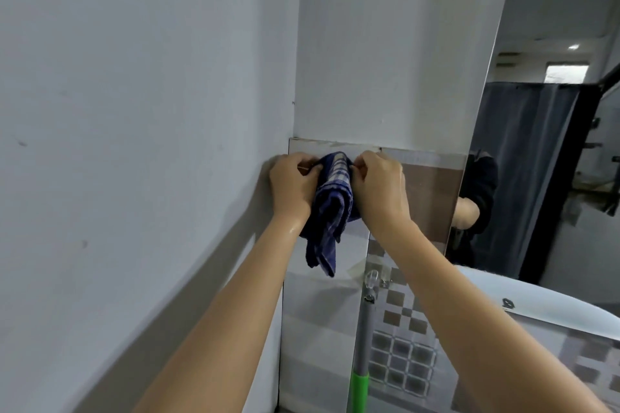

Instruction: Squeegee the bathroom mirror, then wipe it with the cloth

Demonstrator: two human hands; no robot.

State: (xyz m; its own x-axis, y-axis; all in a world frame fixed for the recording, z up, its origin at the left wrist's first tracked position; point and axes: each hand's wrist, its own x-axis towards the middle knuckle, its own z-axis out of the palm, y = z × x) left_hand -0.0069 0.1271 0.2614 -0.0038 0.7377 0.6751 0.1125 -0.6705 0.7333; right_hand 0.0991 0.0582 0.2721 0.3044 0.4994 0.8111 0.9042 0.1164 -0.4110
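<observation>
Both forearms are bare, no sleeves, watch or rings on the left hand (291, 185) or right hand (380, 188). Left wrist looks wet and shiny.

I see a dark blue cloth (330, 208) with a blue-and-white checked patch near its top. The pole (364, 339) is grey with a bright green grip low down. The wall tiles (402, 342) show brown, grey and white checks. The upper wall (134, 77) is plain pale grey-white.

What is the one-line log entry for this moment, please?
left hand: grips blue checked cloth | right hand: grips cloth | mirror: untouched | squeegee: hanging
</observation>
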